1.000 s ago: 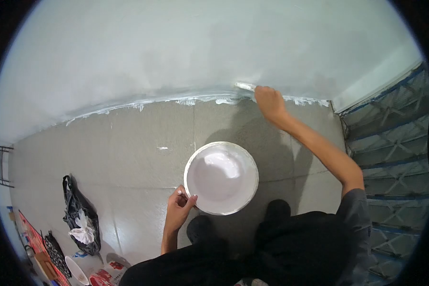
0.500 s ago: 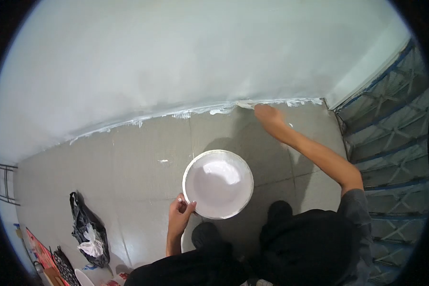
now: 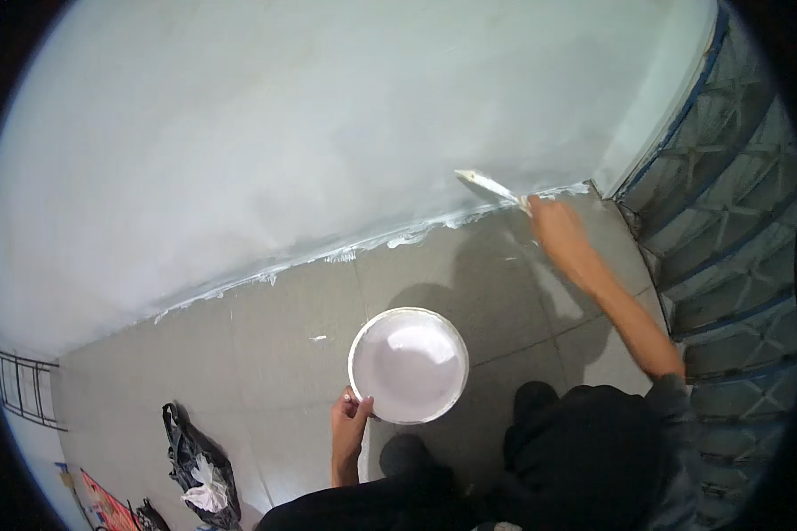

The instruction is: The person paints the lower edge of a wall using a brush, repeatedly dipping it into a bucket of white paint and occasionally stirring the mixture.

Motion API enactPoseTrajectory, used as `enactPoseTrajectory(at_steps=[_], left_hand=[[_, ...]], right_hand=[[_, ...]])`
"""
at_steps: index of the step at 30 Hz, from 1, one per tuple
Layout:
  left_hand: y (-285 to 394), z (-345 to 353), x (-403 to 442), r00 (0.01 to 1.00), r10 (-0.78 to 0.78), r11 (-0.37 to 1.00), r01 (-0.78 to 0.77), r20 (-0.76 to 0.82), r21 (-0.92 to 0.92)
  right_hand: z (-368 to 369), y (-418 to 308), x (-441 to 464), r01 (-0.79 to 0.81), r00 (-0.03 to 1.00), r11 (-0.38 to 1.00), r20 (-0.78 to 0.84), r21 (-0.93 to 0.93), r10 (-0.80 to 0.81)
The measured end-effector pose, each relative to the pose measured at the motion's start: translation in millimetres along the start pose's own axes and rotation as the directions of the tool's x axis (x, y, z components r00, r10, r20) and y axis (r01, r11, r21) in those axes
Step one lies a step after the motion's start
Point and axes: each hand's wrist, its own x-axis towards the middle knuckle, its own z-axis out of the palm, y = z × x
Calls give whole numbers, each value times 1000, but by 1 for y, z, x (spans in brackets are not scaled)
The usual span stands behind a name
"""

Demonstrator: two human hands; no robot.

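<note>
My right hand [image 3: 560, 237] is closed around the handle of a paintbrush [image 3: 494, 187], whose white-coated head points up and left in front of the lower wall. A bucket [image 3: 408, 420] of pale white paint [image 3: 403, 367] stands on the floor before my feet. At its lower left rim, my left hand [image 3: 352, 418] grips the edge between thumb and fingers. Fresh white paint [image 3: 407, 239] runs unevenly along the joint where the wall meets the floor, with some smears on the tiles.
The white wall [image 3: 310, 133] rises ahead over grey floor tiles [image 3: 283, 380]. A folding metal gate [image 3: 726, 239] borders the right side. At lower left lies a black plastic bag [image 3: 186, 451] with a white one on it; a black metal rack [image 3: 22, 389] stands at the far left.
My right hand has drawn the paintbrush away from the wall-floor joint, moving right, and its head now shows raised. My left hand still grips the bucket rim. The view has tilted and shifted.
</note>
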Motion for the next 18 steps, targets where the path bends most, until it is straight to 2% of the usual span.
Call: enactPoseTrajectory(at_steps=[2, 5, 7, 9, 11, 13, 15, 18], left_hand=[[-1, 2, 0, 1000, 20, 1000, -20, 0, -13], [4, 5, 0, 999, 31, 999, -31, 24, -14], [4, 6, 0, 998, 46, 999, -45, 38, -30], [4, 7, -1, 999, 41, 999, -41, 30, -10], [8, 9, -4, 999, 34, 999, -34, 15, 1], [10, 12, -6, 999, 32, 1000, -32, -6, 0], [8, 8, -7, 999, 34, 999, -34, 19, 20], [8, 11, -7, 999, 33, 999, -33, -3, 19]], right_hand=[[8, 9, -32, -39, 999, 999, -21, 25, 40], [52, 20, -69, -168, 984, 920, 116, 355, 135], [87, 25, -88, -311, 944, 804, 64, 507, 324], [115, 37, -97, -445, 843, 634, 57, 633, 535], [135, 57, -110, -567, 660, 399, 107, 721, 743], [146, 100, -111, -676, 592, 394, 140, 623, 794], [152, 133, -96, -688, 550, 419, 48, 592, 834], [157, 181, -71, -706, 584, 538, -52, 460, 810]])
